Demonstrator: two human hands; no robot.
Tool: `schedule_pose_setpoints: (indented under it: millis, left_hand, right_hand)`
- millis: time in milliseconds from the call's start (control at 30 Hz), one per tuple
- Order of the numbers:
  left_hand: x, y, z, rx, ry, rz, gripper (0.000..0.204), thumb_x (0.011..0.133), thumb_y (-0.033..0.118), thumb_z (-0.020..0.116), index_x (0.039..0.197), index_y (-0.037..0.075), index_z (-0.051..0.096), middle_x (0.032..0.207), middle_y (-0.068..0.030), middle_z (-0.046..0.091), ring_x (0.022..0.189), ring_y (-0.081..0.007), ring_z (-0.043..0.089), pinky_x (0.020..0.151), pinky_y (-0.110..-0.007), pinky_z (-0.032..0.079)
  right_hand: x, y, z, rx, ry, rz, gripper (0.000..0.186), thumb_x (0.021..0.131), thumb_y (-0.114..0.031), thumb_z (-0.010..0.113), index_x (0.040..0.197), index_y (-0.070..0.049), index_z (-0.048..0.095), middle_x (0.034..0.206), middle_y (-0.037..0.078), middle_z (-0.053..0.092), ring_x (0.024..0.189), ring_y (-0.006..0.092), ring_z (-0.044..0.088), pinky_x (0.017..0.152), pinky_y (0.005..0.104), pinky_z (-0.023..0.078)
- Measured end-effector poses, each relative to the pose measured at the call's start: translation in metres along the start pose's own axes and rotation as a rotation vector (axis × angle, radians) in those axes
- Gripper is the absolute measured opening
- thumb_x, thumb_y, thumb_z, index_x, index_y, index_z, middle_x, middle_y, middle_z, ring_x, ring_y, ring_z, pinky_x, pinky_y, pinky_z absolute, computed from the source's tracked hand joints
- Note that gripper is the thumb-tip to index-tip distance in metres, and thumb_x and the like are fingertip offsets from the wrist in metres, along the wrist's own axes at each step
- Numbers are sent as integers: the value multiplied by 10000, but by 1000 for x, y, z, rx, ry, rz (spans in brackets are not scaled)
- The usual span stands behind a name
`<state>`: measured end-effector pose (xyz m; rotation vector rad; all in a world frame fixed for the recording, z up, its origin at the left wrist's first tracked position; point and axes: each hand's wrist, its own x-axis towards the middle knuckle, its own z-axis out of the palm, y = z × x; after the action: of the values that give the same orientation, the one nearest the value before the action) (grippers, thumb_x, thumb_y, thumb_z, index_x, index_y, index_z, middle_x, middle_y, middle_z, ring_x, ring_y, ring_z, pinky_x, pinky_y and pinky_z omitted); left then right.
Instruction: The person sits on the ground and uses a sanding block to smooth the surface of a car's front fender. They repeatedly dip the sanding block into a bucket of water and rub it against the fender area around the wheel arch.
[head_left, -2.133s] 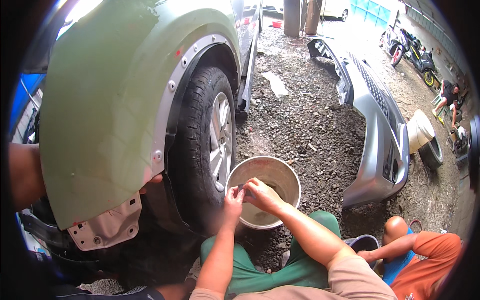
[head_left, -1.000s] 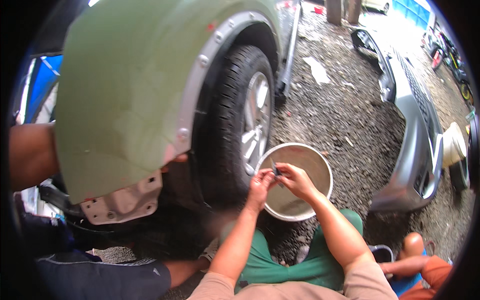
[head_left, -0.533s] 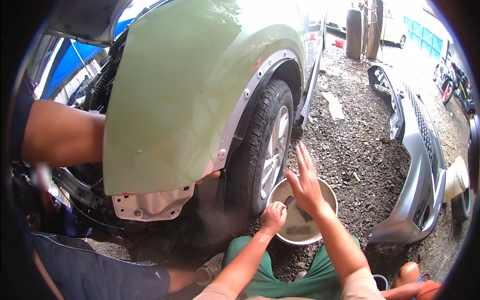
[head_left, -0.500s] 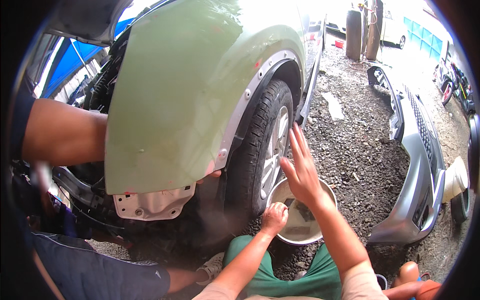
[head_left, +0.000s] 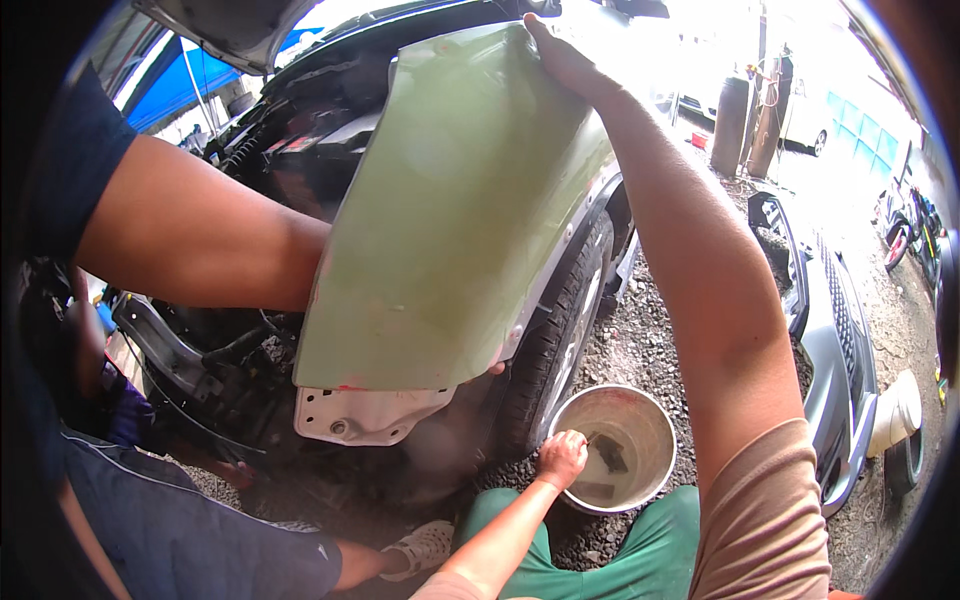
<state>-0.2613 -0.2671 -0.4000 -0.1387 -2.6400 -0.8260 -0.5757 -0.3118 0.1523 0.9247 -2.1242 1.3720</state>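
A primer-green car fender point(head_left: 440, 220) stands before me, beside the wheel point(head_left: 560, 330). My right hand point(head_left: 565, 60) is stretched up to the fender's upper right part and lies against it; one digit shows extended, the others are hidden by the hand or lost in glare. My left hand point(head_left: 562, 459) is closed over the left rim of a round bucket point(head_left: 662, 440). Cloudy water and a dark flat piece point(head_left: 610, 453) show inside the bucket. Another person's bare arm point(head_left: 210, 230) reaches behind the fender, and a fingertip point(head_left: 497, 368) shows at its lower edge.
The open engine bay point(head_left: 160, 340) lies at left. A silver bumper point(head_left: 840, 400) rests on the gravel at right, with a white tub point(head_left: 895, 412) beyond it. Tall cylinders point(head_left: 765, 120) stand farther back. The other person's leg and shoe point(head_left: 420, 548) are close on my left.
My right hand has risen from above the bucket to the fender's upper part. My left hand stays at the bucket rim. The view has shifted, showing more of the fender's top and the engine bay.
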Motion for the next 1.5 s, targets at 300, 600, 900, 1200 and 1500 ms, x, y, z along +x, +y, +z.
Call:
schedule_pose_setpoints:
  millis: [300,600,900,1200,1500]
  left_hand:
    - [-9,-5,-6,-5,1,-25,83,881,220,612,893,144,645,917,-46,659,915,-261,644,830,-422,501]
    - [-9,-7,0,-2,9,-27,75,876,214,622,883,139,630,882,-57,675,840,-277,673,761,-439,525]
    - [-6,-14,3,-871,172,-367,137,987,153,560,892,59,590,765,15,542,712,-57,535,633,-311,526]
    - [-5,2,-39,-1373,179,-608,24,995,63,555,1008,45,565,905,-14,575,791,-98,615,797,-335,614]
    - [-2,9,-50,-1330,95,-541,86,974,87,561,1035,27,574,948,-52,623,825,-126,645,701,-315,630]
  right_hand:
    - [-87,-79,53,-81,188,-35,1036,926,-802,267,1511,49,356,1557,253,373,1458,357,342,1215,421,206]
    - [-199,-95,31,-258,0,-581,826,1019,-539,377,1495,131,293,1590,334,227,1506,434,201,1248,473,139]
    - [-480,76,-4,-111,-300,93,543,875,-38,619,1398,-8,476,1524,244,399,1414,418,393,1171,464,329]
    - [-556,120,0,66,-426,267,498,839,-50,712,1305,-37,537,1350,173,564,1255,353,558,1047,417,459]
    - [-567,162,14,510,-423,729,260,1012,-177,610,1194,7,627,1033,20,676,959,97,582,850,295,490]
